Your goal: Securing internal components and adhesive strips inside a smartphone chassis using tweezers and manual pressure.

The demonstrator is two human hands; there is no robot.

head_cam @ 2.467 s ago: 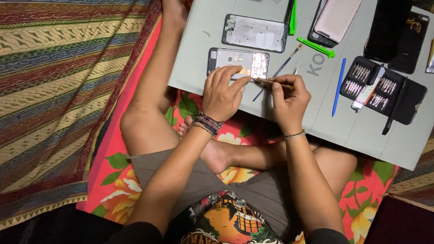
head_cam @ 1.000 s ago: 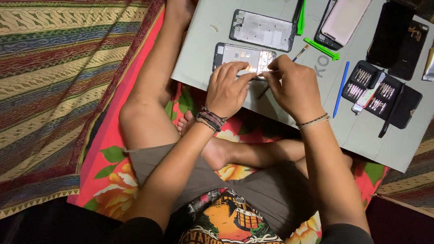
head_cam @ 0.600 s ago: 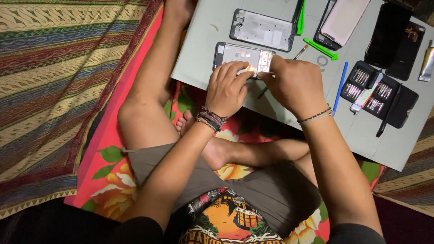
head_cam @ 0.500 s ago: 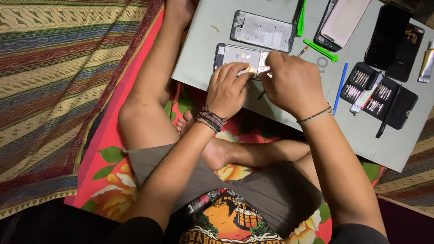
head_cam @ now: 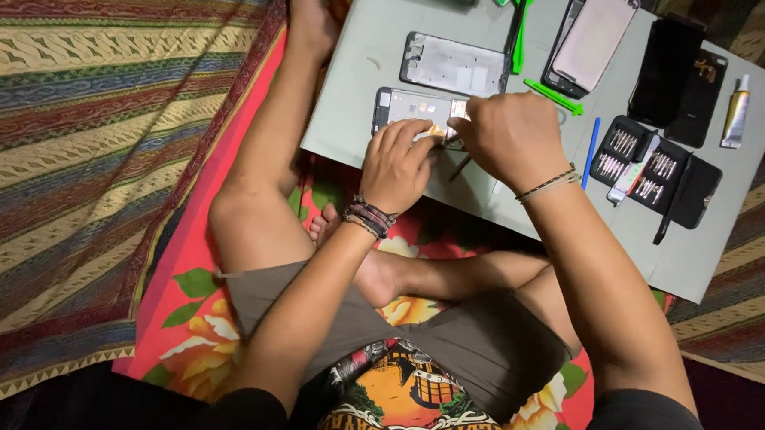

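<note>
Head view: the opened phone (head_cam: 411,111) lies flat at the near left edge of the grey work mat (head_cam: 353,93). The left hand (head_cam: 396,162) presses fingertips down on its near right corner, apparently to stop it sliding. The right hand (head_cam: 513,136) is curled closed over that same corner; what it grips is hidden. A bare phone frame (head_cam: 453,65) lies just beyond, and an open screwdriver bit case (head_cam: 653,165) sits well right, within reach.

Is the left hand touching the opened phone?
Touching. The head view shows the left hand with its fingers pressed on the opened phone lying on the grey board.
</note>
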